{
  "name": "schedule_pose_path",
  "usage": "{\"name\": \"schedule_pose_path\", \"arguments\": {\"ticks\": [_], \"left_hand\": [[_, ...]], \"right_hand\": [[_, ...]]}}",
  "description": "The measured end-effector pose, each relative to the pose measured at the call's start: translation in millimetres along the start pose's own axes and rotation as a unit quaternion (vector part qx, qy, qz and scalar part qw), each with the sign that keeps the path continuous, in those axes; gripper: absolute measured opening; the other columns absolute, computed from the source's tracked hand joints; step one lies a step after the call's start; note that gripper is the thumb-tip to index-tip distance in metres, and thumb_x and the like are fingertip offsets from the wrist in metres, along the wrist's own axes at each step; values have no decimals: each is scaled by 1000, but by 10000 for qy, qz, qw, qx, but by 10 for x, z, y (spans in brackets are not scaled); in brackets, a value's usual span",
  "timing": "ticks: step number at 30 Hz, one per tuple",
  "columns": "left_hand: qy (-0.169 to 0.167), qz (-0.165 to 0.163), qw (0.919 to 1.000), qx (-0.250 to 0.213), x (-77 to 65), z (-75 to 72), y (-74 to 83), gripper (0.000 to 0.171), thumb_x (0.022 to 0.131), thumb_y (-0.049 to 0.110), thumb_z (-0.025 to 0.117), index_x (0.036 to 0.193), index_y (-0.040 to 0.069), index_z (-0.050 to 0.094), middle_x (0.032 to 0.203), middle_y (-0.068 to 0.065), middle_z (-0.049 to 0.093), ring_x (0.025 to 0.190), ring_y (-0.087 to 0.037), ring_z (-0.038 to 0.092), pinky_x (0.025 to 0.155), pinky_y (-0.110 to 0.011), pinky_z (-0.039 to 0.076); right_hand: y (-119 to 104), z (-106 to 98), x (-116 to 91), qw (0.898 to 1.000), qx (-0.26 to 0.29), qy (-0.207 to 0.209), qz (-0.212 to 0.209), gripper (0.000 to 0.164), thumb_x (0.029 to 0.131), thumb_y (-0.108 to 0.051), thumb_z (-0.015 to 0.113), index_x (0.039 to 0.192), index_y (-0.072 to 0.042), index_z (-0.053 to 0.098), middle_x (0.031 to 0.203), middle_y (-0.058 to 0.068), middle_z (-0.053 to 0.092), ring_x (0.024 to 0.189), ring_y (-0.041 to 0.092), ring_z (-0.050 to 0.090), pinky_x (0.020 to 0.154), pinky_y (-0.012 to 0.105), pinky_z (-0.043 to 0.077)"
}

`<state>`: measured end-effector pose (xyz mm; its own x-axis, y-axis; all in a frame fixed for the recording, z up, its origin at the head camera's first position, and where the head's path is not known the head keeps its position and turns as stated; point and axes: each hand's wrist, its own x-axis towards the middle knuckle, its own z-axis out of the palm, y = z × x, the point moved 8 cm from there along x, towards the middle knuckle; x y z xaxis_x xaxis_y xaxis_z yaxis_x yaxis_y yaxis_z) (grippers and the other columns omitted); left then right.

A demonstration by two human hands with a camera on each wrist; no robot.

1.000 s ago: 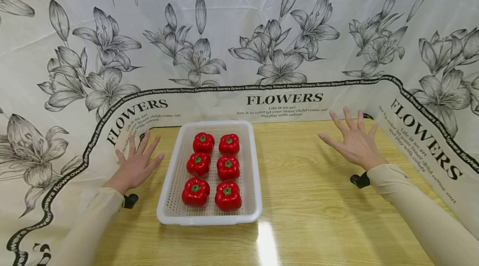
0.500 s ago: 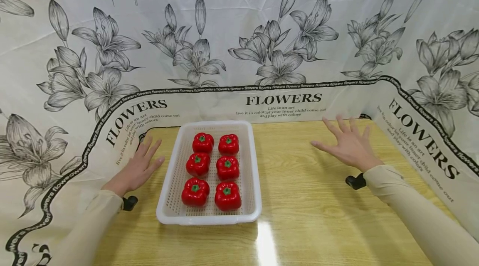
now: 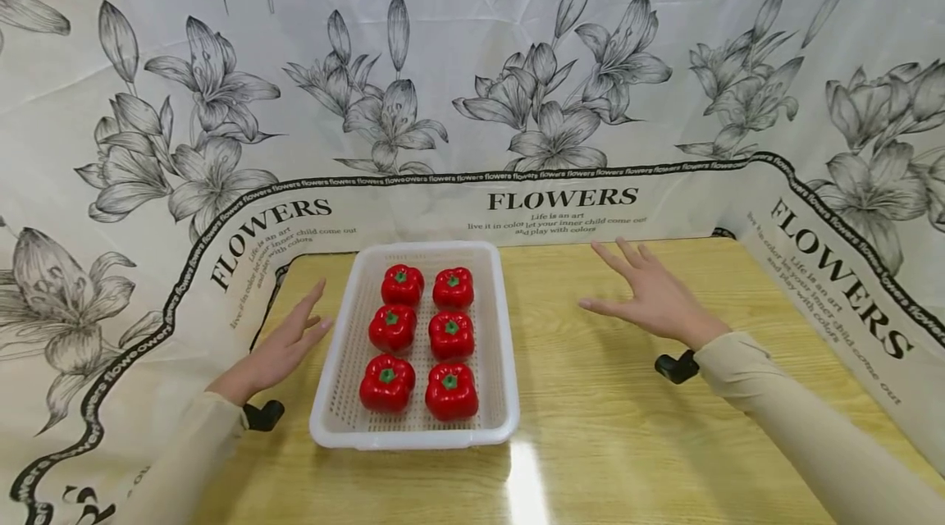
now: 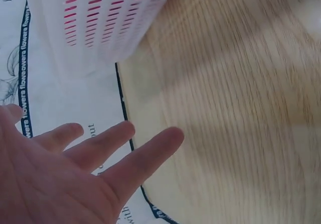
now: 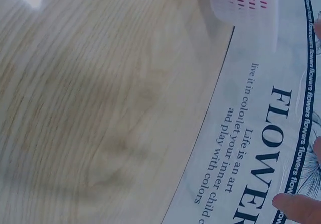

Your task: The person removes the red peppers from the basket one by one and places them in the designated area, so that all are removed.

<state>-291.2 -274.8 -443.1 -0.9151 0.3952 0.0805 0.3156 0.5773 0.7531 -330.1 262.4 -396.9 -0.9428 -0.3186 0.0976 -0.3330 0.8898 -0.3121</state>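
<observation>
A white plastic basket [image 3: 413,436] with slotted walls stands on the table, left of the middle in the head view. Inside it lie several red bell peppers [image 3: 451,391] with green stems, set in two columns. My left hand [image 3: 276,353] hovers just left of the basket, fingers extended and holding nothing; the left wrist view shows its spread fingers [image 4: 145,158] apart from the basket wall [image 4: 100,33]. To the right of the basket, my right hand [image 3: 657,295] is held over the table with fingers spread, touching nothing. Only fingertips [image 5: 296,207] of it appear in the right wrist view.
The wood-grain table [image 3: 591,443] extends in front of and right of the basket. A white cloth [image 3: 413,49] printed with flowers and lettering hangs behind and along both sides. Black wrist mounts [image 3: 677,367] stick out below the wrists.
My right hand has moved left toward the basket. The left hand has turned, its fingers now closer together and nearer the basket's side. Basket and peppers have stayed in place.
</observation>
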Motion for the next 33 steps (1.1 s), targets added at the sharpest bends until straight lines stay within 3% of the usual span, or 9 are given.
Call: {"name": "schedule_pose_path", "arguments": {"ticks": [5,10,17,20,24,28,33], "left_hand": [[-339,-204,9952,-890,-27,78,-46,71,122,32,38,177,25,-6,177,-34,7,146,-66,39,98,-70,58],[-728,-467,9818,-1692,-81,128,-94,67,122,30,35,177,29,-3,179,-27,5,153,-60,32,106,-65,56],[-879,-439,9769,-1896,-116,162,-94,69,121,28,44,178,26,6,181,-22,9,152,-57,38,105,-57,59],[-950,-328,9741,-2027,-126,187,-89,69,120,25,45,178,23,6,181,-23,7,153,-58,34,104,-56,59],[-1009,-304,9695,-2211,-134,213,-130,69,120,20,45,178,20,7,180,-24,7,153,-52,39,103,-53,60],[-1075,-258,9659,-2341,-143,242,-153,69,120,18,46,178,19,8,180,-25,8,152,-46,43,103,-51,61],[-1029,-110,9671,-2322,-150,247,-139,68,119,15,46,177,14,11,178,-28,9,150,-56,39,105,-56,59]], "right_hand": [[-231,25,-7,9988,394,-76,-293,100,99,-69,70,177,-35,19,180,22,14,160,58,14,117,86,23],[-453,53,-34,9944,862,-153,-591,97,100,-64,73,176,-32,22,180,19,19,160,54,22,121,81,23],[-754,82,-81,9849,1436,-240,-936,101,93,-62,82,174,-27,33,176,12,33,159,43,34,124,69,33],[-888,79,-96,9805,1646,-217,-1049,104,89,-60,88,172,-25,37,173,6,41,156,38,42,119,65,44],[-1046,67,-118,9746,1890,-120,-1196,103,84,-56,93,169,-21,45,167,3,49,151,34,49,110,59,55],[-1211,38,-164,9625,2272,-15,-1484,97,82,-46,98,163,-15,54,162,4,56,147,32,54,105,54,59],[-1410,88,-184,9460,2765,-116,-1688,90,80,-39,101,157,-16,60,156,0,62,140,28,60,99,51,62]]}}
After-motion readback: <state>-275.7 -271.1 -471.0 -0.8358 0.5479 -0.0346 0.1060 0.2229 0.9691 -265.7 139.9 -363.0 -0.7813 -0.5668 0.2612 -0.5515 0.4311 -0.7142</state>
